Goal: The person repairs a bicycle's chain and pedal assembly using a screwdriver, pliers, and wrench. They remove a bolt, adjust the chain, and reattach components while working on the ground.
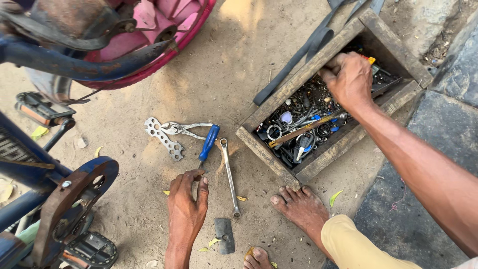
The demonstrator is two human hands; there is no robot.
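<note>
The blue-handled screwdriver (208, 144) is seen on the sand at twelve o'clock from the left hand (186, 206), its long axis running one-to-seven; loosely spread fingertips nearly touch its shaft. The right hand (348, 79), fingers curled, is buried in the wooden toolbox (279, 102).

Blue-handled screwdriver (208, 143), pink wheel (149, 30)

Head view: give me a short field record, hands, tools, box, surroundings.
left hand: flat on the sandy ground, fingertips at the blue-handled screwdriver
right hand: reaching into the wooden toolbox, among its parts; grip hidden
tools on ground: ring spanner, pliers, flat multi-hole wrench, small metal plate
box contents: dark mixed small parts, wooden-handled tool
surroundings: blue bicycle frame, pink wheel, bare foot
</note>
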